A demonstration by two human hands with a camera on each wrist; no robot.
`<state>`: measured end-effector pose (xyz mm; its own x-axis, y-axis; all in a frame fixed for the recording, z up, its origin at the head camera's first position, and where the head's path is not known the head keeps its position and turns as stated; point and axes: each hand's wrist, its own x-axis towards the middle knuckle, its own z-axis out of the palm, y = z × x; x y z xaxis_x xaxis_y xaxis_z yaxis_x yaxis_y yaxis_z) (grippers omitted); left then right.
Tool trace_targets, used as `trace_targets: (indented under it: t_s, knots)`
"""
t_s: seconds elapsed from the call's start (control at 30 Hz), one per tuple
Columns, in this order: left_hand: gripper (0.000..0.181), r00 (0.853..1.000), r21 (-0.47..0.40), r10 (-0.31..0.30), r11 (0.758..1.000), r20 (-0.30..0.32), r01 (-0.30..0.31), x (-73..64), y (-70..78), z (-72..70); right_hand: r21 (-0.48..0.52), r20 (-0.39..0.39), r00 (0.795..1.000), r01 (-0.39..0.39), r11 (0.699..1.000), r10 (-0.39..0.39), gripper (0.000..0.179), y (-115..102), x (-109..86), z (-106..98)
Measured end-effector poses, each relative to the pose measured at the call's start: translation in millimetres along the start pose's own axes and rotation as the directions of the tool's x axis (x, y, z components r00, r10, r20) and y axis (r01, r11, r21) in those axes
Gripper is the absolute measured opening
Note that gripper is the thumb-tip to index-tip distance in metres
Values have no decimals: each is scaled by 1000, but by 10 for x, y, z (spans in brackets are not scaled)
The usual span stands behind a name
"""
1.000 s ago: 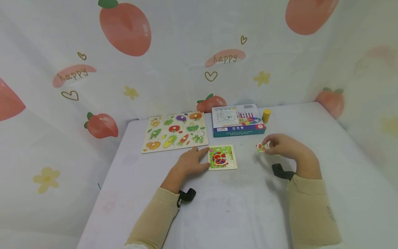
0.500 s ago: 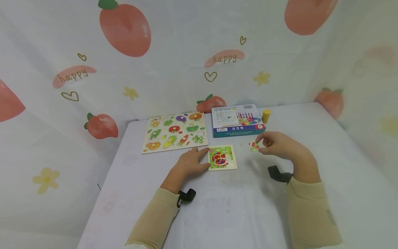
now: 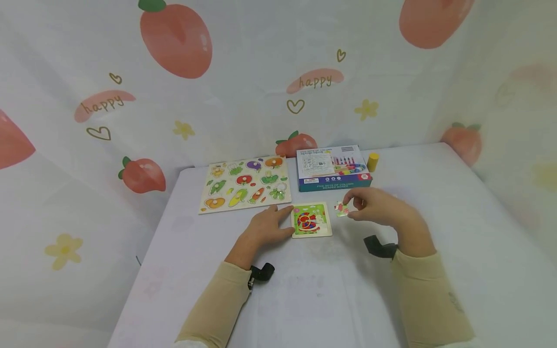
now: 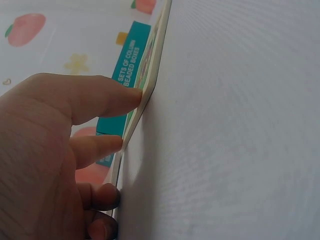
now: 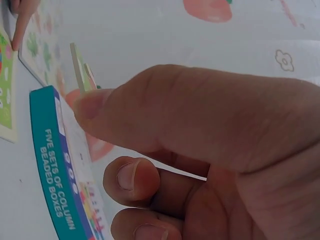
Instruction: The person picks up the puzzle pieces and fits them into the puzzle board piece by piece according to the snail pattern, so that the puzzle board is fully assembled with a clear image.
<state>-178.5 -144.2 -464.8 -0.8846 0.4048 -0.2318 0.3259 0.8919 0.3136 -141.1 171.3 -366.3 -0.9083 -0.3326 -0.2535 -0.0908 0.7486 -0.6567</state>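
Observation:
A small square jigsaw board (image 3: 329,221) with a pale wooden rim lies mid-table. Its picture shows a red and blue spiral shell on green, with a pale bare patch toward the lower right. My left hand (image 3: 266,226) rests at the board's left side, thumb and index finger spread and touching its edge (image 4: 159,55). Just right of the board, my right hand (image 3: 376,208) pinches a puzzle piece (image 3: 341,209) between thumb and index finger, raised over the table. In the right wrist view the piece (image 5: 77,62) appears nearly edge-on, partly hidden by the thumb.
Behind my left hand lies a larger vegetable peg puzzle (image 3: 244,186). A box of beaded columns (image 3: 332,169) sits behind the small board, with a yellow cylinder (image 3: 372,162) beside it. A patterned cloth (image 3: 243,96) hangs along the table's back edge.
My right hand has moved left with the puzzle piece, from well right of the small board to close beside it. My left hand stays at the board's edge.

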Motion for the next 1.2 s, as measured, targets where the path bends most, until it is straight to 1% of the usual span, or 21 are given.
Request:
trace_targets:
  t_s: [0.27, 0.5, 0.67, 0.9, 1.2]
  knots:
    - [73, 1000, 7, -1, 1000, -1, 1, 4, -3, 0, 4, 58, 998, -1, 1000, 1, 29, -69, 145, 144]
    - [73, 1000, 2, 4, 1000, -5, -4, 4, -6, -4, -26, 100, 995, -2, 1000, 4, 25, -96, 265, 280]
    - [73, 1000, -7, -8, 1000, 8, 8, 1, 1, -7, -38, 116, 993, 9, 999, -5, 24, -121, 320, 373]
    - [71, 1000, 11, 21, 1000, 0, -21, 6, 2, -23, -68, 129, 991, -15, 998, 24, 23, -44, 437, 488]
    - [72, 1000, 11, 25, 1000, -4, -25, 6, -14, -16, -77, 136, 990, -12, 997, 23, 22, 38, 536, 607]
